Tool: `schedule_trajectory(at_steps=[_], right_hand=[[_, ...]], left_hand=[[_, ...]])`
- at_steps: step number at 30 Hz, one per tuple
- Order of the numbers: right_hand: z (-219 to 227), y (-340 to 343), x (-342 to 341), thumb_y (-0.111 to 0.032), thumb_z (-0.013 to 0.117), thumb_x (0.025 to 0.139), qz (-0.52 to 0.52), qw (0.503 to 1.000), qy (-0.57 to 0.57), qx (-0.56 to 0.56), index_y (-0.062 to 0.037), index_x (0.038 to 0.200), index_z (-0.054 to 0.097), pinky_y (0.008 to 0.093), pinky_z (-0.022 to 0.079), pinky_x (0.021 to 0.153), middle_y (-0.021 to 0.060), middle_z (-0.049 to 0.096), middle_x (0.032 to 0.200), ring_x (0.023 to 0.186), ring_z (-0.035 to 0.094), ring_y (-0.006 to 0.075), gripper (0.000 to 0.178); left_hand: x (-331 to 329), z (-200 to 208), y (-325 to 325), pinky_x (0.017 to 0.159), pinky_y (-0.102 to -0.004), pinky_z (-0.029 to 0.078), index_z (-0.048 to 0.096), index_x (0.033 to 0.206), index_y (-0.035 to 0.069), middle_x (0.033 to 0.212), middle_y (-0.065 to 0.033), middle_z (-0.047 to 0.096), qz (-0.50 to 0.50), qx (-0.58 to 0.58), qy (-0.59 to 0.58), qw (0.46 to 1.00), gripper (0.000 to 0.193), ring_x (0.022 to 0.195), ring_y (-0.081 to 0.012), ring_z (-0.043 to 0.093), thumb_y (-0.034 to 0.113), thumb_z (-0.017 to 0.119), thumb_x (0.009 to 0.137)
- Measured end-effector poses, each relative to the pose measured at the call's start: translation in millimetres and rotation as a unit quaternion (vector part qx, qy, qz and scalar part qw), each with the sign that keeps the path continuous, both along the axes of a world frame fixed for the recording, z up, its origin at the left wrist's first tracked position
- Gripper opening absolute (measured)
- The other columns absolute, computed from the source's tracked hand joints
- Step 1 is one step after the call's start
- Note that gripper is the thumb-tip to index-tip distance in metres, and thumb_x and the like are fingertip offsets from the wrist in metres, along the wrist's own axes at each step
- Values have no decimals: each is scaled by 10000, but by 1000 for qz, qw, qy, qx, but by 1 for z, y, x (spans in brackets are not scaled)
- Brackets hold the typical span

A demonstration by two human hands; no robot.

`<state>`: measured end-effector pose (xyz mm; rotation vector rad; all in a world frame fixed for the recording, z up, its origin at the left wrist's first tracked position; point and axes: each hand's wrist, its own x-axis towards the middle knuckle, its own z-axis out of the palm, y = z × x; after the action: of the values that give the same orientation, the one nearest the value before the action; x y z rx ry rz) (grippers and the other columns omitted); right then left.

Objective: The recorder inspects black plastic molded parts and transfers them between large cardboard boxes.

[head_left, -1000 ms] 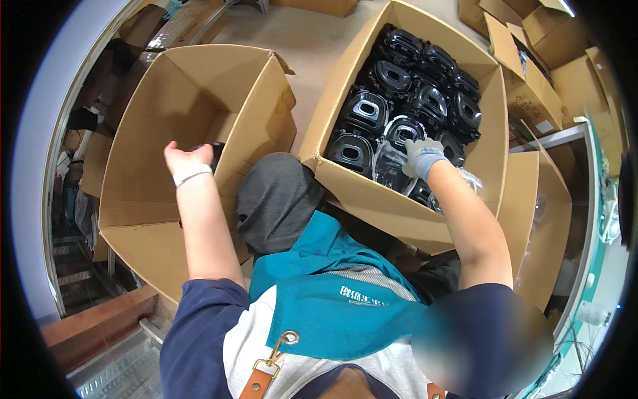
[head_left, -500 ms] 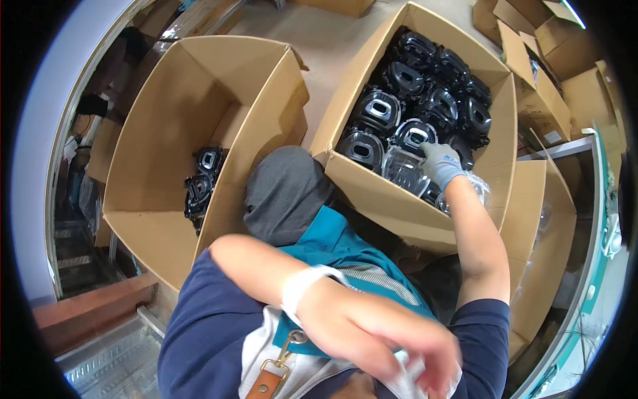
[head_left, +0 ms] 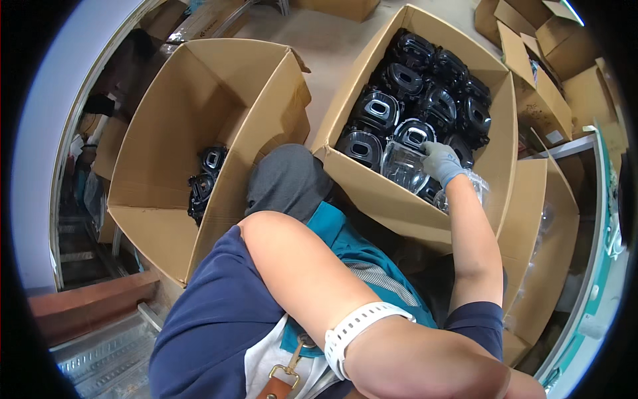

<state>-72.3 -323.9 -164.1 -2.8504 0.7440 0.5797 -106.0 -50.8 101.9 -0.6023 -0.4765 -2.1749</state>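
Note:
My right hand (head_left: 442, 163), in a grey-blue glove, reaches into the right cardboard box (head_left: 392, 203). Its fingers are closed at the edge of a clear plastic cover (head_left: 401, 166) that lies over the near rows. Just beyond the fingertips is a glossy black plastic housing (head_left: 413, 130) with an oval opening; several similar ones fill the box. My bare left hand (head_left: 425, 366) is at the bottom, close to my body, with a white band on its wrist. Its fingers are hidden.
To the left stands another cardboard box (head_left: 179, 106), with a few black housings (head_left: 201, 189) against its inner right wall. My grey-clad knee (head_left: 289, 183) sits between the boxes. More cartons (head_left: 545, 106) are at the right, beside a teal-edged frame (head_left: 601, 266). A reddish beam (head_left: 93, 306) runs at lower left.
My left forearm has swung right and nearer to the camera, taking its fingers out of sight. My right hand stays in the box, its fingers now curled at the clear cover's edge.

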Motion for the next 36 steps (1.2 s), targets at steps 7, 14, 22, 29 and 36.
schedule_trajectory(at_steps=[7, 14, 22, 29, 36], right_hand=[[6, -6, 4, -182, 546, 820, 5, 1000, -9, 25, -135, 1173, 632, 396, 461, 951, 182, 630, 1149, 1091, 593, 340, 366], [1, -13, 3, -194, 550, 826, -9, 999, -13, 46, -143, 1207, 615, 392, 457, 956, 181, 615, 1184, 1118, 582, 334, 390], [5, -13, 0, -182, 622, 808, 18, 998, 8, 52, -132, 1109, 667, 372, 479, 895, 158, 663, 1073, 1011, 629, 318, 309], [1, -13, 1, -176, 566, 818, -14, 997, -26, 71, -176, 1133, 665, 376, 478, 921, 153, 652, 1117, 1058, 617, 319, 330], [12, -13, 3, -209, 571, 838, -87, 989, -83, 82, -157, 1129, 668, 380, 468, 931, 159, 649, 1121, 1051, 618, 323, 311]], left_hand=[[-6, -6, -11, 889, -306, 393, 513, 1184, -65, 1038, -122, 585, 44, -76, -65, 994, 427, 961, -194, 546, 68, 407, 792], [8, 16, -8, 871, -293, 376, 516, 1127, -62, 1022, -104, 539, 15, -26, -153, 988, 355, 958, -175, 517, 32, 444, 793], [-4, -9, -4, 749, -285, 407, 531, 1018, -63, 961, -116, 546, 320, -114, -154, 928, 232, 827, -179, 528, 55, 475, 826], [8, -13, -6, 729, -295, 442, 547, 1028, -61, 974, -146, 580, 552, -145, -193, 798, 223, 797, -223, 555, 110, 535, 885], [-4, -34, 15, 900, -352, 449, 440, 1236, -35, 1192, -160, 507, 704, -73, -298, 641, 525, 1109, -298, 515, 232, 654, 838]])
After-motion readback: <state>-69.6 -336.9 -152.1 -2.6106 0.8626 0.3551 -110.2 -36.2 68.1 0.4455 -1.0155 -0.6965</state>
